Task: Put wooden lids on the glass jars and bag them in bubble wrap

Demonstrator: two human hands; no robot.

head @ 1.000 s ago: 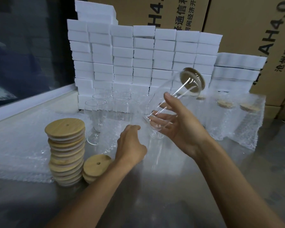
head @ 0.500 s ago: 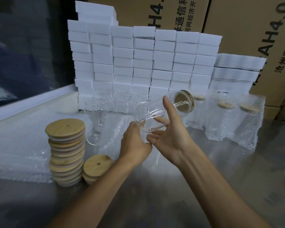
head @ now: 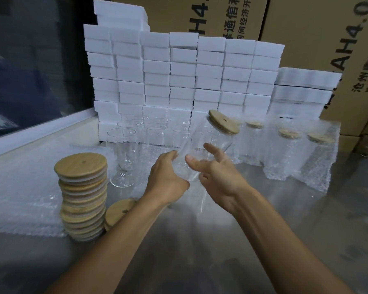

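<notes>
i am at a metal surface [head: 200, 251] with my two bare arms reaching forward. my left hand [head: 168, 177] has its fingers curled round the bottom of a lidded glass jar [head: 206, 143] and, i think, the mouth of a clear bubble wrap bag there, though the plastic is too see-through to be sure. my right hand [head: 217, 175] sits just beside it at 3 o'clock, fingers loosely spread, touching the glass without closing on it. the jar is held in the air at the middle of the view, tilted, its long axis running from base at 7 o'clock to its wooden lid [head: 223, 122] at 1 o'clock. to do this well i would keep the bag mouth wide, support the base, and slide the jar in along that axis so the lid stays seated. wrapped jars [head: 285, 149] stand at 3 o'clock, a stack of lids [head: 82, 196] at 9 o'clock, open glasses [head: 123, 149] behind.
</notes>
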